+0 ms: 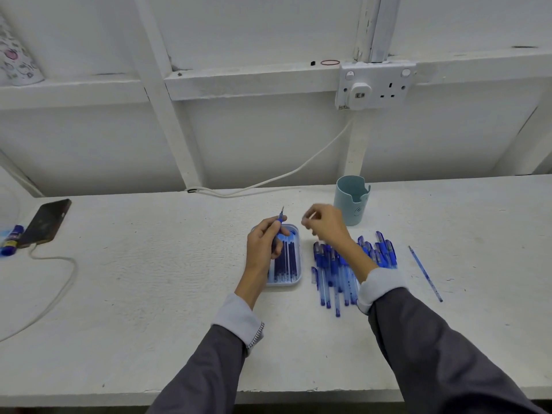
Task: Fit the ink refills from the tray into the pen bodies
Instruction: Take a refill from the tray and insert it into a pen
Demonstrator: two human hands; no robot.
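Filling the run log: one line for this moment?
left hand: grips pen, tip up | right hand: raised, grip unclear | tray: holds refills

Bright, even light is washing the worktop (pixel 149 279), casting faint shadows; straight lines are bowing near the edges.

Tally by kind
One tray (pixel 294 282), one cup (pixel 352 204), one phone (pixel 44 222), one loose refill (pixel 425 274); piled pens (pixel 331 270) too overlapped to count

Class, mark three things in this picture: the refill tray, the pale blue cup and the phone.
Tray (pixel 285 284): head view, on its near rim.
Cup (pixel 357 204): head view, on its front wall.
Phone (pixel 44 223): head view, on the middle of its screen.
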